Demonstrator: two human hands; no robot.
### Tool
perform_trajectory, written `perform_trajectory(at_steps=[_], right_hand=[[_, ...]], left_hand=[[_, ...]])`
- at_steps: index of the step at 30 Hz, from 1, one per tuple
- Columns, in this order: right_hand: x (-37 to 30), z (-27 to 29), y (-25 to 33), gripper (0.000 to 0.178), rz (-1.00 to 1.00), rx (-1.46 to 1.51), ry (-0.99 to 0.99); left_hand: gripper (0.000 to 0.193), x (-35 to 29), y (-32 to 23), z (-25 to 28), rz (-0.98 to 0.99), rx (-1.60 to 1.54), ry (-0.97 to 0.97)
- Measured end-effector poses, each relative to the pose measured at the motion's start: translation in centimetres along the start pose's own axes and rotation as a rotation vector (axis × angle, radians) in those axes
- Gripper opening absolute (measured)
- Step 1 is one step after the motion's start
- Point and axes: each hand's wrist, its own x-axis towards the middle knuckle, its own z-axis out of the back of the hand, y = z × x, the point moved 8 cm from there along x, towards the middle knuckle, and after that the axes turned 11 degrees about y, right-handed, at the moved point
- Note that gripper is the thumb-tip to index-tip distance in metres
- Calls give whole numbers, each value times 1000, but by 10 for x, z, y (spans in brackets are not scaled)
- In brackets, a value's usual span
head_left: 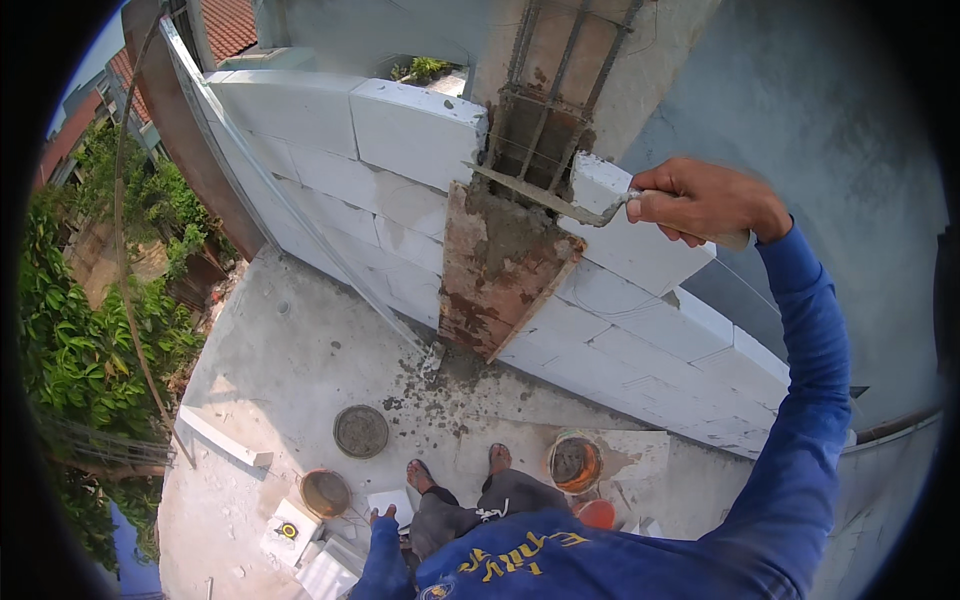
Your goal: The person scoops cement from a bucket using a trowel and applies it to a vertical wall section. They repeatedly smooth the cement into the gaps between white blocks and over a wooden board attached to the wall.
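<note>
My right hand (690, 203) is closed round the handle of a trowel (545, 198). Its blade, seen nearly edge-on, reaches left across the top of a column form between white block walls. Wet mortar (505, 225) smears the brown form board (490, 285) below the blade. Steel rebar (555, 110) rises from the column gap just behind the trowel. My left hand (383, 515) hangs low beside my leg, partly hidden by its sleeve. Its visible fingers are apart, and I see nothing held in them, near a white block piece (390, 507).
White block walls (410, 135) flank the column. A long metal straightedge (300, 215) leans along the left one. Buckets (325, 493) and a round mortar container (361, 432) stand on the floor (290, 350). A tape measure (288, 530) lies on a block. Greenery grows beyond the left edge.
</note>
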Motion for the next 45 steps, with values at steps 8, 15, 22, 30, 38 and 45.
perform_trajectory(at_steps=[8, 15, 22, 30, 38, 45], right_hand=[[161, -314, 75, 43, 281, 168, 449], [391, -656, 138, 34, 409, -222, 324], [641, -870, 221, 18, 608, -705, 52], [741, -1012, 247, 24, 592, -601, 398], [724, -1026, 200, 42, 587, -169, 549], [692, -1014, 168, 47, 581, 62, 546]], left_hand=[[89, 5, 24, -53, -78, 339, 178], [96, -79, 42, -80, 343, 596, 409], [115, -62, 67, -105, 494, 610, 354], [114, -45, 71, -93, 424, 578, 264], [113, -40, 61, -87, 377, 662, 257], [115, -47, 50, -92, 312, 762, 204]])
